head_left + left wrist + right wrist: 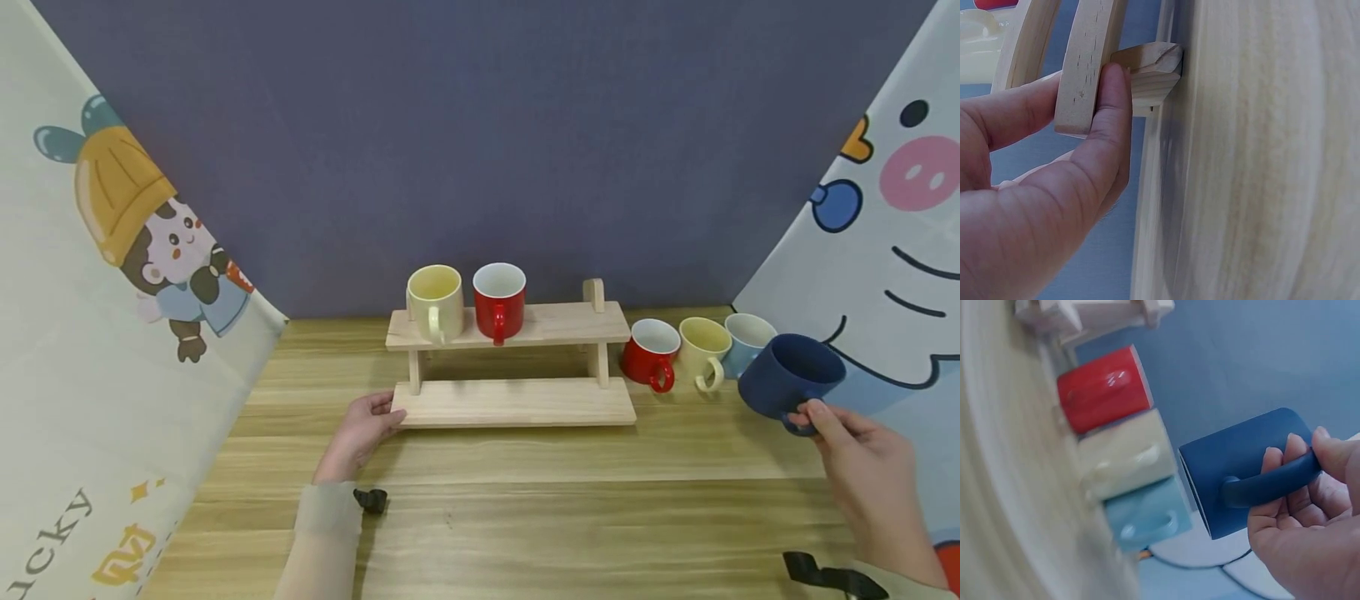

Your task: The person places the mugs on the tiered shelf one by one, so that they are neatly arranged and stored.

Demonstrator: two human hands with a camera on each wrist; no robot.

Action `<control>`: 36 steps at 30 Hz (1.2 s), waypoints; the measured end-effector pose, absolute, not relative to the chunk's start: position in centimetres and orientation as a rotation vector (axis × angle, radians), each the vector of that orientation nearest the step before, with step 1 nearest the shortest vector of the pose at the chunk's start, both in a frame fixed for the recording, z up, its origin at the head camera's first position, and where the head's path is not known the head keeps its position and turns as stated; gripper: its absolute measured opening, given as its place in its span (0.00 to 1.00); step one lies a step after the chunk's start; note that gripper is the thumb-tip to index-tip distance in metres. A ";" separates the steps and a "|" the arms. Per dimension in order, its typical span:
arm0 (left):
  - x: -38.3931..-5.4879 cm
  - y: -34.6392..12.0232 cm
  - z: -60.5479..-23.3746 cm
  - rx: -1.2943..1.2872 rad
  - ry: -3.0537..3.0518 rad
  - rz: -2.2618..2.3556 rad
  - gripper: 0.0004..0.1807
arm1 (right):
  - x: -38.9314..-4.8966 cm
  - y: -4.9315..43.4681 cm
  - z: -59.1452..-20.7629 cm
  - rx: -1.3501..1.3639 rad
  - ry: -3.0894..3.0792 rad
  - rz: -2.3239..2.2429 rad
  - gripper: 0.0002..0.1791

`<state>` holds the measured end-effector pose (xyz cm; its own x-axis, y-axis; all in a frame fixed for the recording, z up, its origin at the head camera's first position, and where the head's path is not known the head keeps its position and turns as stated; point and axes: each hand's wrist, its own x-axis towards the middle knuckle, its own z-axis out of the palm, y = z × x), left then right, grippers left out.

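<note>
My left hand [365, 429] pinches the left end of the lower board of a two-tier wooden rack [517, 402]. In the left wrist view, that board end [1079, 94] sits between the thumb and fingers. At the right, my right hand [866, 458] holds a dark blue mug [787, 383] by its handle, above the table and slightly tilted. The handle [1272, 482] shows between thumb and fingers in the right wrist view. A pale yellow mug [442, 310] and a red mug [501, 312] stand on the rack's upper board, handles toward me.
Right of the rack stand a red mug [647, 357], a pale yellow mug [697, 354] and a light blue mug [742, 340], close together on the wood-grain table [540, 517]. A dark blue wall [510, 150] rises behind; printed panels flank both sides.
</note>
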<state>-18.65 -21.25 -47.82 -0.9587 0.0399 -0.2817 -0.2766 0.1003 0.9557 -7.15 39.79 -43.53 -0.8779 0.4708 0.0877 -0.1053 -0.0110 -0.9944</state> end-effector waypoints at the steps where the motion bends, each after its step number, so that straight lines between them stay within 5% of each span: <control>1: -18.6 -21.2 -47.8 -0.236 2.141 1.948 0.30 | -7.2 39.5 -43.2 -0.387 -1.881 1.931 0.05; 18: -18.7 -21.3 -48.2 -0.228 2.155 1.959 0.29 | -9.5 33.1 -39.4 0.087 -1.597 2.195 0.09; 36: -18.8 -21.1 -48.0 -0.208 2.115 2.003 0.28 | -14.3 24.8 -37.3 -0.061 -1.876 1.940 0.17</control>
